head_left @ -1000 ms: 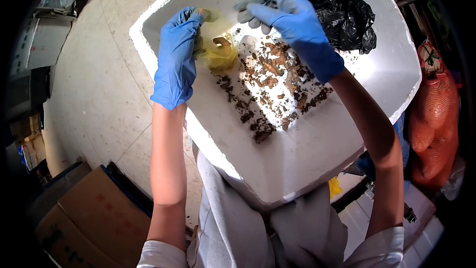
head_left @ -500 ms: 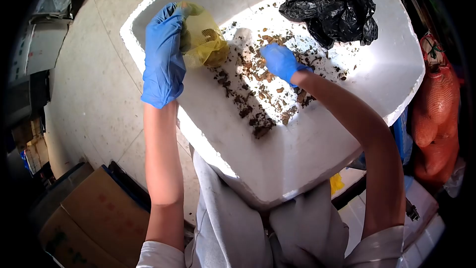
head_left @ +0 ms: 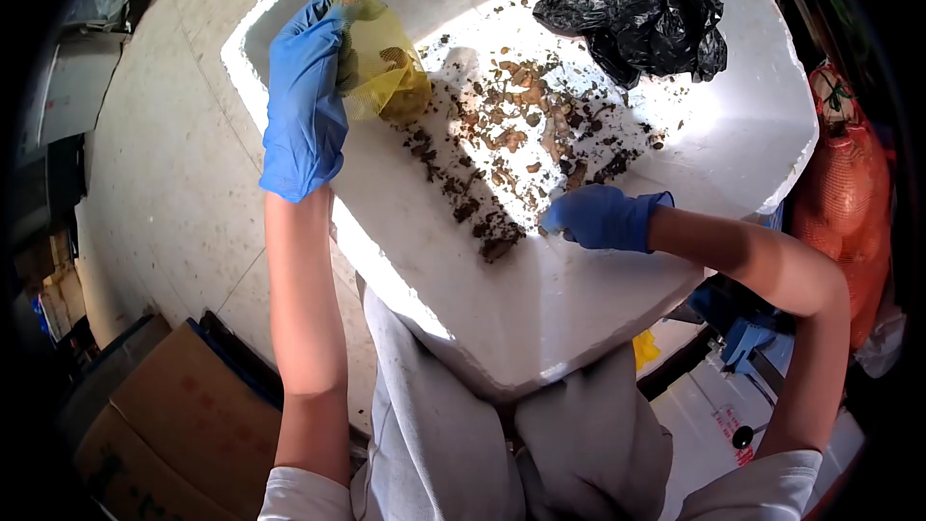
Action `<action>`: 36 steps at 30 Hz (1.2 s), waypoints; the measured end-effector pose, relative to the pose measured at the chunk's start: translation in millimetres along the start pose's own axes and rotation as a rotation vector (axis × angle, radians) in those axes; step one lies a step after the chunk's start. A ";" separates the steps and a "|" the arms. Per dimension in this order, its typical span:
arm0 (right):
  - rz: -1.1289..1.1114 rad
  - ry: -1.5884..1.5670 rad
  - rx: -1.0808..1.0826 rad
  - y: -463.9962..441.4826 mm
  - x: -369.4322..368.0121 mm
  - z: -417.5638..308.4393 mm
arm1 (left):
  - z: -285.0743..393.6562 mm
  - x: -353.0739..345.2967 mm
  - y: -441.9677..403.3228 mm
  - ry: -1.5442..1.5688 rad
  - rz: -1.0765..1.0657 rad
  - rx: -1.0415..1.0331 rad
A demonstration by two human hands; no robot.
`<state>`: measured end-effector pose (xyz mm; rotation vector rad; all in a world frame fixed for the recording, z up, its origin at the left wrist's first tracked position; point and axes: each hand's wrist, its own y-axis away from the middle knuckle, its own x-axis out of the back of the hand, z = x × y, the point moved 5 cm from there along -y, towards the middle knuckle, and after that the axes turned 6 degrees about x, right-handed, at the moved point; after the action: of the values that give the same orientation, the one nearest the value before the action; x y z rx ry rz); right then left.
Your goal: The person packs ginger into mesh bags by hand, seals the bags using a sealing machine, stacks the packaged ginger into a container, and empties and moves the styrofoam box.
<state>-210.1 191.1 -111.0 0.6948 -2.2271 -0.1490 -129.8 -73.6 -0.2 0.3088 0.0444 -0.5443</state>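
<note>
Left hand, in a blue glove (head_left: 304,101): closed around the gathered upper part of the bag; a firm pinch is advisable there, with the mouth spread enough for pieces to be passed in cleanly.
Yellow mesh bag (head_left: 381,63): held up at the left side of the box, just beside the scatter, with brown lumps seen through the net in its lower part. It is best held low over the box, so that anything dropped is caught.
Right hand, in a blue glove (head_left: 603,220): fingers curled at the near edge of the scatter; whether a piece is grasped cannot be told. A light fingertip pinch would probably serve better than a full-hand scoop, by which dark crumbs could be gathered too.
Brown, irregular, knobbly pieces (head_left: 508,140): strewn among the dark crumbs on the box floor; the larger ones are best singled out from above, without being crushed.
White foam box with rough rims (head_left: 569,304): slanted in view before the person's lap; its walls should not be leaned on.
Crumpled black plastic bag (head_left: 641,14): lying inside at the far right, best left clear of the picking hand.
</note>
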 end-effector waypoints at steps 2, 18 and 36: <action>0.013 0.004 0.005 -8.3 10.9 -3.9 | 0.8 -1.4 0.4 -0.099 -0.043 0.036; 0.499 0.171 -0.070 -101.3 179.6 -39.3 | -6.7 -3.9 -6.3 -0.076 -0.074 0.197; 0.558 0.089 -0.528 -37.3 66.0 126.2 | -0.5 -5.0 -1.7 -0.296 -0.068 0.143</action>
<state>-320.5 110.9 -166.4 -0.2031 -2.0782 -0.3936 -135.0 -72.3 -0.6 0.3647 -0.2718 -0.6579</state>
